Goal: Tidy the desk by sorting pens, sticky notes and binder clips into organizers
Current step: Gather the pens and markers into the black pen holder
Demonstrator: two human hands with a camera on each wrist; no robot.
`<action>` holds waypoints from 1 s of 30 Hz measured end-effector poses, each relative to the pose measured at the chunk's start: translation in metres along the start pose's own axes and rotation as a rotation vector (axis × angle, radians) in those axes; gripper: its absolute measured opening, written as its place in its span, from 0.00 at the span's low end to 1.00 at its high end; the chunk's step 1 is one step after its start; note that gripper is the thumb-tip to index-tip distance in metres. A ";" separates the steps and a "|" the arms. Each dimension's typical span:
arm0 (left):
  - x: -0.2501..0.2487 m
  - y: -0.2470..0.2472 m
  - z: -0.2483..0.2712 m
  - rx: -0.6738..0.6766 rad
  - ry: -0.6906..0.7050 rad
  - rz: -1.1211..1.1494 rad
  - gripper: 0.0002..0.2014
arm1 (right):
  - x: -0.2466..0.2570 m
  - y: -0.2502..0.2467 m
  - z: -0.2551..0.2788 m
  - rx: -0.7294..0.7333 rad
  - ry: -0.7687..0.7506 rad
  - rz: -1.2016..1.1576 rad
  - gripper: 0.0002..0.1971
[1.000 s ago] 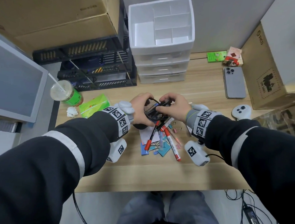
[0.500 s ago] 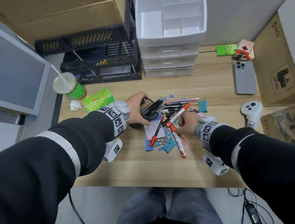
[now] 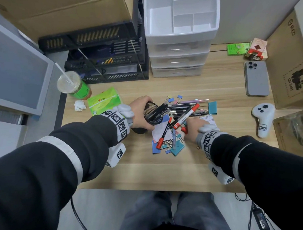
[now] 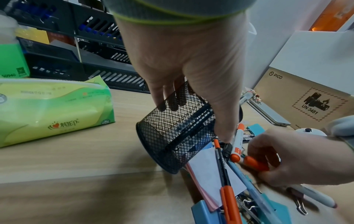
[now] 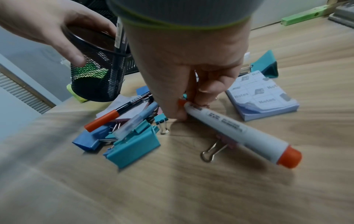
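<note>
Left hand (image 3: 140, 112) has its fingers wrapped round the black mesh pen cup (image 3: 153, 115), tipped toward the pile mid-frame with a few dark pens inside. Right hand (image 3: 194, 129) is down on the tabletop (image 3: 162, 172), fingers pinching the capped end of a white marker (image 5: 239, 130) lying among binder clips (image 5: 134, 141), sticky notes (image 5: 262, 95) beside it.

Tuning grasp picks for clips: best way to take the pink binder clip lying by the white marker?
Pinch the pink binder clip's wire loop handles, coming from above on the side away from the white marker. The marker barrel lies across the clip body; the loops stick out free on the desk.
</note>
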State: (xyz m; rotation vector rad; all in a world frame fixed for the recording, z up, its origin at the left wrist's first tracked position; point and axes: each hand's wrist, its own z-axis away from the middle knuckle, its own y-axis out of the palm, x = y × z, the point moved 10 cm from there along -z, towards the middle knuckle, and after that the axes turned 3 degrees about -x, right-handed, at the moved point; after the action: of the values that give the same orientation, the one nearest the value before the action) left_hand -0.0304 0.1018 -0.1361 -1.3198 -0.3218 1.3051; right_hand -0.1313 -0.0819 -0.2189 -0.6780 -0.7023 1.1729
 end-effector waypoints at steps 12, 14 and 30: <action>-0.002 -0.004 -0.003 0.026 -0.008 -0.015 0.47 | 0.008 -0.017 0.001 -0.007 -0.174 0.100 0.07; -0.005 -0.007 -0.005 0.025 -0.008 -0.016 0.47 | 0.017 -0.022 0.001 -0.014 -0.256 0.112 0.10; 0.001 -0.014 -0.007 0.034 -0.046 -0.011 0.47 | 0.065 -0.025 -0.031 0.128 -0.367 0.422 0.05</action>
State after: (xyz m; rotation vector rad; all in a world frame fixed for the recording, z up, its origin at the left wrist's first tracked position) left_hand -0.0176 0.1031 -0.1278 -1.2597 -0.3374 1.3274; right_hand -0.0776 -0.0289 -0.2097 -0.5193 -0.8027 1.7453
